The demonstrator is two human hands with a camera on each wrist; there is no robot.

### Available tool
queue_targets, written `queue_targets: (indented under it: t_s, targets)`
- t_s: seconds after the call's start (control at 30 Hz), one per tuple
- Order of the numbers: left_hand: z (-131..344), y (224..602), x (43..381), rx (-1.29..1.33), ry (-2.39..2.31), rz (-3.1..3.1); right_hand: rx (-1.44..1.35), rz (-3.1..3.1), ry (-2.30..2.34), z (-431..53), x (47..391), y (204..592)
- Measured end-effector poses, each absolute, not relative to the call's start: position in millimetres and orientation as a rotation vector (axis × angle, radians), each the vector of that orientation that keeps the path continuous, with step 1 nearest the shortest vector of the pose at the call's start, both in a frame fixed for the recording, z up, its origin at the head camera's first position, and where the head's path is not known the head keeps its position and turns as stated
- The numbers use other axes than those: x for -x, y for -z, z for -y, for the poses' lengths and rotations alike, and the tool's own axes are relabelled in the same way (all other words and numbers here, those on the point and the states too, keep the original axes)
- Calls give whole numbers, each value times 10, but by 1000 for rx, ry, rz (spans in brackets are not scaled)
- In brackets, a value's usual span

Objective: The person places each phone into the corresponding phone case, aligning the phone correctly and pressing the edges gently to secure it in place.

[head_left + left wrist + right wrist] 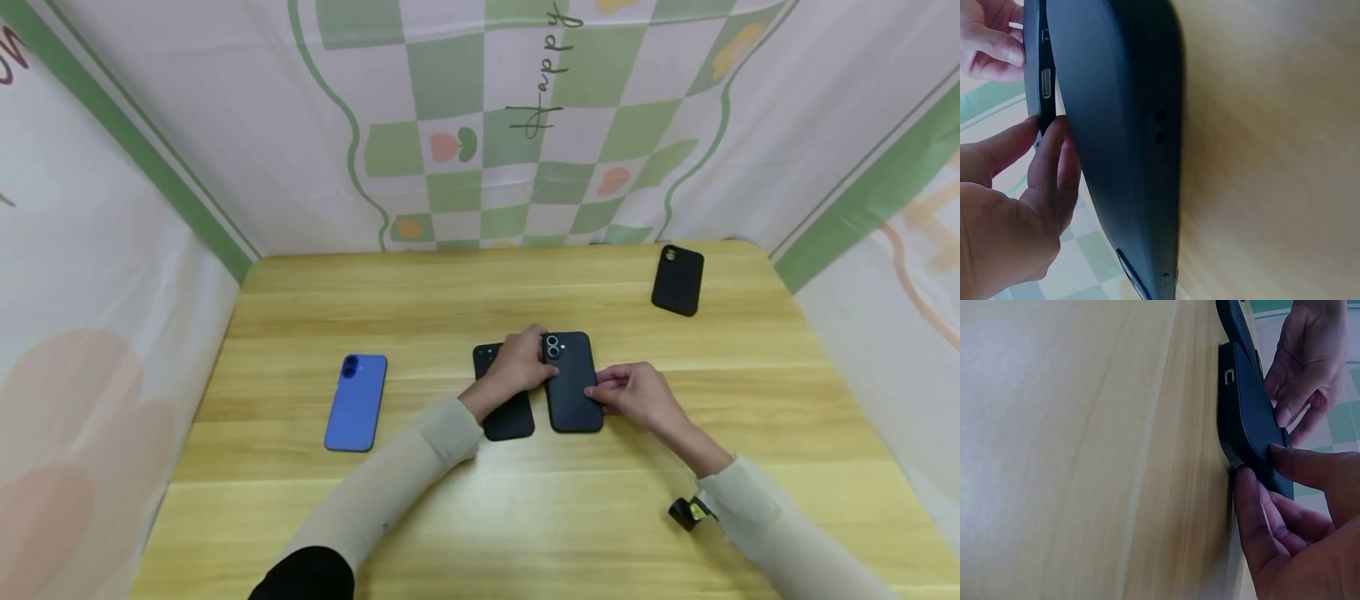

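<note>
A phone in a dark case (573,396) lies back up in front of me, its two camera lenses at the top left. My left hand (519,362) pinches its upper left edge between thumb and fingers. On the opposite long edge, my right hand (639,395) pinches it, thumb on the back and fingers at the side. The right wrist view shows the port cutout in the case's end (1229,377). Beneath my left wrist rests a second black phone-shaped piece (512,417), partly hidden by the hand; it looms large in the left wrist view.
A blue phone (356,404) lies back up on the left of the wooden table (420,300). Towards the back right corner lies a black phone case (678,282) with a camera cutout. A printed cloth (517,200) hangs behind the table, with more cloth at both sides.
</note>
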State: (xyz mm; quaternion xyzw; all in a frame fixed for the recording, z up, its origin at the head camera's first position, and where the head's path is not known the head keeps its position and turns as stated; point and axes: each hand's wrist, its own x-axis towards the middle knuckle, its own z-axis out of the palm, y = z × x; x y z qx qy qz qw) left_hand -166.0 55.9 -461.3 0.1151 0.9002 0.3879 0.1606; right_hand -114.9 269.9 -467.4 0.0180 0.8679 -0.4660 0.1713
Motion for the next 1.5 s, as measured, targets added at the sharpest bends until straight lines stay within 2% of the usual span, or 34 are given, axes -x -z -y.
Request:
queue_targets:
  t_s: [0.53,0.83,1.0,1.17,1.5]
  targets:
    - [-600,4529,1711,-379,-782,-2639,22,-2676,1099,-2680,1173,4619]
    - [-590,4506,1723,-403,-716,-2631,41,-2686,1075,-2673,1182,4619]
    - [-494,4472,1679,-430,-763,-2655,160,-2747,974,-2733,1266,4564]
    - [-256,4357,1655,-456,-930,-2690,261,-2831,850,-2989,1541,4377]
    - [450,4145,1565,-319,-943,-2748,116,-2953,559,-3989,2153,4205]
